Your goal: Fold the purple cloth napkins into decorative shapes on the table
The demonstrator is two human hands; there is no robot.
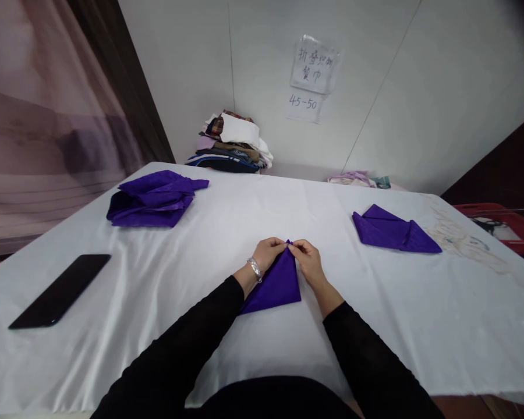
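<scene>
A purple cloth napkin (278,288) lies in front of me on the white tablecloth, folded into a rough triangle with its point facing away. My left hand (268,254) pinches the far tip from the left; a silver bracelet circles that wrist. From the right, my right hand (306,259) pinches the same tip, fingertips almost touching those of the left. Part of the napkin's left side is hidden under my left hand and forearm. To the right lies a folded purple napkin (386,230) with a raised peak. Several more purple napkins sit in a loose pile (155,201) at the far left.
A black flat tablet-like slab (61,291) rests on the left of the white-covered table (192,349). Folded clothes (231,142) are stacked beyond the far edge, by a wall with handwritten paper signs (314,64). A red basket (502,215) stands past the right edge.
</scene>
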